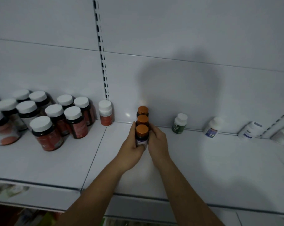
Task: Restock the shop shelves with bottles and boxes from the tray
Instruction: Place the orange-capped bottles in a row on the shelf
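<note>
An uneven squeeze or a hard shove could, I judge, topple the front bottle (142, 133) into those behind, domino fashion. The left grip (131, 149) and right grip (157, 144) clasp it from either side, fingers curled close round its body and barely spread. It stands upright on the shelf (203, 160), touching the middle bottle (142, 120). The back bottle (143, 110) sits beyond that, by the rear panel (186, 95).
</note>
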Action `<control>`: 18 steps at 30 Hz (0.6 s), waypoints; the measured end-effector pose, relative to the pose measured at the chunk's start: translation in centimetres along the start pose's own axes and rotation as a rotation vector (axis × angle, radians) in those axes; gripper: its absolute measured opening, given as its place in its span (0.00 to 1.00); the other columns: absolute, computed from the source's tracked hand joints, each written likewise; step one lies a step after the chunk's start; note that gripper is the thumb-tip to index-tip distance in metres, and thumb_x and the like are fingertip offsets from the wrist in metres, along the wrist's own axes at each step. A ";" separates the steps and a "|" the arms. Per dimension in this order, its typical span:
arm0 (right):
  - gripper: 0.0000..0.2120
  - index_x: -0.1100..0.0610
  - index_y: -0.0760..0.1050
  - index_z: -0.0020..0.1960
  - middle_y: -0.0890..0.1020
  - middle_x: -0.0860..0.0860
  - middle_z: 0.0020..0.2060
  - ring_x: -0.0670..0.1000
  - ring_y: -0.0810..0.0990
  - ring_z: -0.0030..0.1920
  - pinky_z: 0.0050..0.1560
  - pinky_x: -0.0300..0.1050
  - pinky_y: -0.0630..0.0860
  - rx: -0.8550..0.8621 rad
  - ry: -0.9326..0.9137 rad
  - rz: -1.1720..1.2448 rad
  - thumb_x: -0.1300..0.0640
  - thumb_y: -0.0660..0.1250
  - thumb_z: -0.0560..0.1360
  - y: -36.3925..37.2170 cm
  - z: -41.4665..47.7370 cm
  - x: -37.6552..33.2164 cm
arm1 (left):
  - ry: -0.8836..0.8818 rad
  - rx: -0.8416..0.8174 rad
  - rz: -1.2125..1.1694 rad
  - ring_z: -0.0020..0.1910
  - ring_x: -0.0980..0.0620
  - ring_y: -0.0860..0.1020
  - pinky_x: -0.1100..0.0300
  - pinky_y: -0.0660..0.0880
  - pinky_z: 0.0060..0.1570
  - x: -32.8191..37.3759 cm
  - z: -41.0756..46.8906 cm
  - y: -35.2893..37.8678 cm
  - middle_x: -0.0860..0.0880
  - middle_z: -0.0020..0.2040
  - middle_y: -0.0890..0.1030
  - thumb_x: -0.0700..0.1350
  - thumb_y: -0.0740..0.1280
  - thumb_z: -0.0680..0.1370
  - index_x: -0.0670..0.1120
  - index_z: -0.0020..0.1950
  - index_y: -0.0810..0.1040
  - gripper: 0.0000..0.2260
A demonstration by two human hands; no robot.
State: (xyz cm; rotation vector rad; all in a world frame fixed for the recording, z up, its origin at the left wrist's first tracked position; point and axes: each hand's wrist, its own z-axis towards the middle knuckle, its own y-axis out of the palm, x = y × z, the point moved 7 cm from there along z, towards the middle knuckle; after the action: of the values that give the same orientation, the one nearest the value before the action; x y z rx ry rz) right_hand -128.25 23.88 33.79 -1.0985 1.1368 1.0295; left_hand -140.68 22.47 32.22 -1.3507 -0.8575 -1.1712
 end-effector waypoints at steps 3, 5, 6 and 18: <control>0.19 0.46 0.82 0.59 0.86 0.40 0.50 0.40 0.84 0.52 0.59 0.42 0.79 -0.006 0.015 0.000 0.64 0.58 0.83 0.2 0.3 0.3 | -0.006 0.013 0.007 0.72 0.52 0.76 0.40 0.76 0.69 0.1 0.0 0.0 0.50 0.76 0.74 0.38 0.67 0.74 0.58 0.85 0.54 0.43; 0.18 0.49 0.84 0.60 0.87 0.43 0.51 0.42 0.85 0.52 0.60 0.46 0.80 -0.003 0.021 0.000 0.64 0.58 0.83 0.2 0.5 0.6 | -0.010 0.013 0.011 0.71 0.49 0.77 0.39 0.77 0.67 0.2 0.0 0.0 0.48 0.74 0.75 0.38 0.67 0.74 0.59 0.85 0.54 0.43; 0.18 0.50 0.84 0.61 0.87 0.44 0.51 0.43 0.85 0.53 0.61 0.47 0.80 -0.005 0.023 0.001 0.64 0.58 0.83 0.1 0.6 0.6 | -0.015 0.016 0.014 0.70 0.48 0.77 0.39 0.77 0.67 0.2 0.0 0.0 0.48 0.74 0.75 0.38 0.67 0.74 0.58 0.85 0.54 0.42; 0.15 0.50 0.81 0.54 0.84 0.41 0.42 0.40 0.82 0.45 0.46 0.32 0.73 -0.118 -0.024 -0.014 0.65 0.58 0.83 -1.0 0.1 0.8 | -0.030 0.075 0.054 0.68 0.53 0.79 0.51 0.79 0.65 1.0 -0.8 0.0 0.55 0.70 0.78 0.35 0.67 0.76 0.55 0.83 0.60 0.38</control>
State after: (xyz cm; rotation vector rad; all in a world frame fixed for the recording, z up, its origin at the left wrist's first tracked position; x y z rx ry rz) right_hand -127.13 23.85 33.13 -1.1828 1.0581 1.1076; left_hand -140.52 21.58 33.09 -1.3251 -0.8727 -1.0692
